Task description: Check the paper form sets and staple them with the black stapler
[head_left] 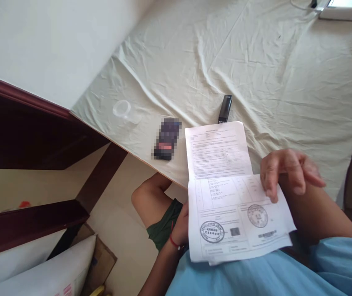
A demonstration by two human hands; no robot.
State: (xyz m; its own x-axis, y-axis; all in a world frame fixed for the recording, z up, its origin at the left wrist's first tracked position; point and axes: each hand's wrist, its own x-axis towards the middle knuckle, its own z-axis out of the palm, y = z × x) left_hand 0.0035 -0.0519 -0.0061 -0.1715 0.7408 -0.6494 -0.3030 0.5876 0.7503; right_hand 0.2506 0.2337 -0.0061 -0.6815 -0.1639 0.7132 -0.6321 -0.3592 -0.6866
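A few printed sheets [222, 205] lie partly on the cloth-covered table and extend over its edge above my lap. The front one bears an oval stamp and a round stamp. My left hand [182, 224], with a red band at the wrist, holds the papers from behind at their left edge; its fingers are hidden. Over their right edge hovers my right hand [290, 170], fingers apart and bent downward, holding nothing. Whether a fingertip touches the paper I cannot tell. Just beyond the top edge sits a black stapler [225, 108].
A blurred-out phone [167, 139] and a clear plastic container [122, 109] lie on the pale tablecloth [169, 61]. At the far right corner is a laptop-like device [347, 11] with a cable. White sacks [71, 263] and a cardboard box [103, 259] stand at lower left.
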